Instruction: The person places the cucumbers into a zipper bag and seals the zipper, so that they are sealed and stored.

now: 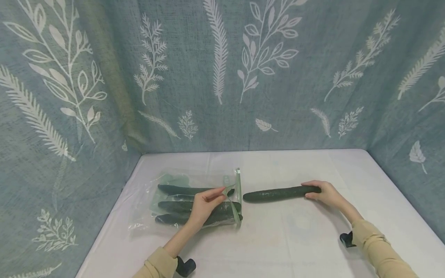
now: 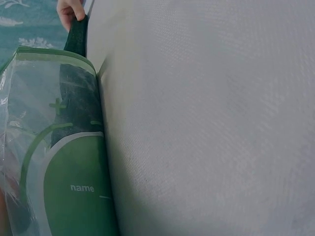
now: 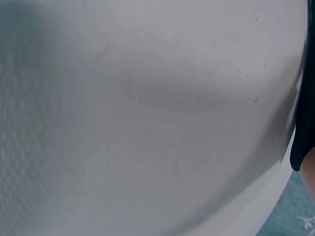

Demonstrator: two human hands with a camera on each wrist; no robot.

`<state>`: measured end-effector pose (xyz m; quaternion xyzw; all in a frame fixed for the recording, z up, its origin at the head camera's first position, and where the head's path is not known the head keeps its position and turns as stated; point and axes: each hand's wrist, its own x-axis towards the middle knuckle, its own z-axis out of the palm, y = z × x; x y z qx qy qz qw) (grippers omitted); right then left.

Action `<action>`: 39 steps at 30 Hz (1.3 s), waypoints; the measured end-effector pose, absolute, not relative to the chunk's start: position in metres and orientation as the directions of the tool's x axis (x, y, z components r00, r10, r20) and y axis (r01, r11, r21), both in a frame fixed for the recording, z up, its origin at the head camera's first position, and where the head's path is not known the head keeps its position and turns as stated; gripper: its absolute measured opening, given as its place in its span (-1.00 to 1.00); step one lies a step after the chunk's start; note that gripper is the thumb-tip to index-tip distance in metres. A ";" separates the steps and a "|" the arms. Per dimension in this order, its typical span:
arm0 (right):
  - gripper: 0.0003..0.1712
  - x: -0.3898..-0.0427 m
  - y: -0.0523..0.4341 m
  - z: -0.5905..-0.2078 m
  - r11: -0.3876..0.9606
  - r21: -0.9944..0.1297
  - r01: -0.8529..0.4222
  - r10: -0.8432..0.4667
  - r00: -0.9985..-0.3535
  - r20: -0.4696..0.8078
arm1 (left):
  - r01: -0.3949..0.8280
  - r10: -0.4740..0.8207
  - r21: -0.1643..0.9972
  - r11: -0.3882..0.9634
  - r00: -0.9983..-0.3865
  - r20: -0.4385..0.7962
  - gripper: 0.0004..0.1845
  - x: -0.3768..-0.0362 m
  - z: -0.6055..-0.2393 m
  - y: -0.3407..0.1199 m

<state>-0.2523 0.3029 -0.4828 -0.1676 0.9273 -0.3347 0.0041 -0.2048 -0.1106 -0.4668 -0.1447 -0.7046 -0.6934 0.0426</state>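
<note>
In the head view, a clear zip bag (image 1: 142,216) with a green edge lies on the left of the table, holding several dark green cucumbers (image 1: 174,206). My left hand (image 1: 201,210) pinches the upper layer of its mouth between thumb and fingers, lifting it. Another cucumber (image 1: 274,194) is outside, its left tip close to the bag's mouth. My right hand (image 1: 326,194) grips that cucumber's right end. The left wrist view shows the bag's green printed panel (image 2: 74,187); the pinching fingers are mostly hidden there. Only the cucumber's dark end (image 3: 304,113) shows at the right wrist view's edge.
Under everything is a table (image 1: 278,247) with a white cover. A blue-green curtain (image 1: 194,77) with white leaf prints hangs behind and along both sides. Dark wrist-camera mounts (image 1: 186,267) sit by both sleeves.
</note>
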 end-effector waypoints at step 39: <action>-0.55 -0.248 0.298 -0.492 0.709 -0.617 -0.341 -0.312 -0.937 0.159 | 0.257 0.151 0.966 -0.030 -0.954 0.259 -0.65 -0.206 -0.467 -0.112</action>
